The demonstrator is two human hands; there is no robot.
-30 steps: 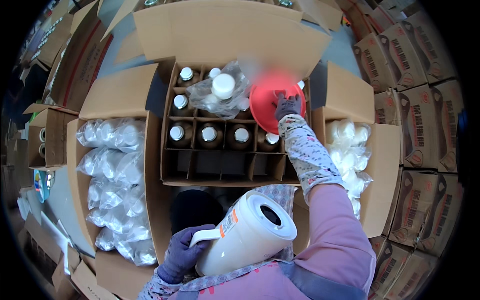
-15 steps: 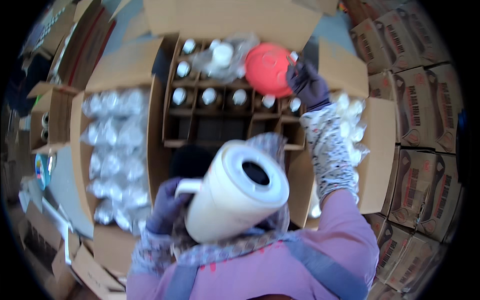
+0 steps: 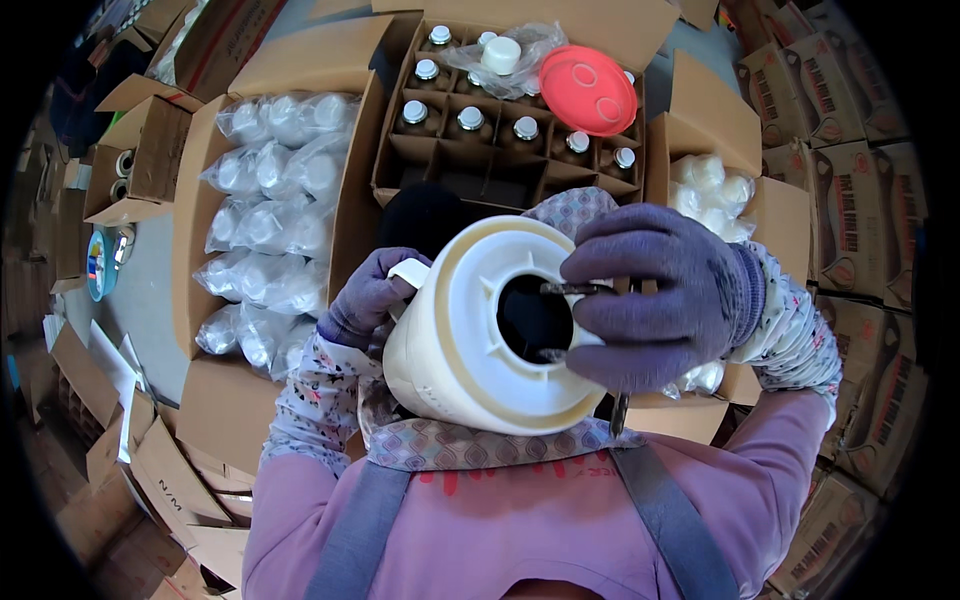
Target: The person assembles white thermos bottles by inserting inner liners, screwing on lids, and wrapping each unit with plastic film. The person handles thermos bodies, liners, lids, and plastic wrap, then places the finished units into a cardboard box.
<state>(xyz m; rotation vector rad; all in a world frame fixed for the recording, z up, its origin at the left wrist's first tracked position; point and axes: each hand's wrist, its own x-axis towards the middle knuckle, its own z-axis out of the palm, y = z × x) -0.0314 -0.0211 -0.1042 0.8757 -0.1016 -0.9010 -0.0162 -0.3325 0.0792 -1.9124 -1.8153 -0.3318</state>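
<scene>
My left hand [image 3: 370, 300] is closed around the handle [image 3: 408, 272] of a cream jug body [image 3: 420, 350] at my lap. The jug is tilted, with an end facing up that shows a white ribbed ring around a dark round opening [image 3: 530, 318]. My right hand [image 3: 660, 300], in a purple glove like the left, reaches over that end. Its fingers are closed on a dark two-pronged metal tool [image 3: 620, 412], with both tips in or over the opening. The tool's middle is hidden by my fingers, so its exact kind is unclear.
Ahead stands a divided carton [image 3: 440, 150] of bottles with silvery tops; a red round lid [image 3: 588, 90] and a bagged white cap [image 3: 501, 55] lie on it. A carton of plastic-wrapped pieces [image 3: 270, 210] is at left, a carton of bagged white parts [image 3: 710, 185] at right. Stacked cartons [image 3: 850, 200] line the right.
My right hand has come from beside the red lid back to the jug, bringing the metal tool to its opening. My left hand still holds the handle. The view has shifted.
</scene>
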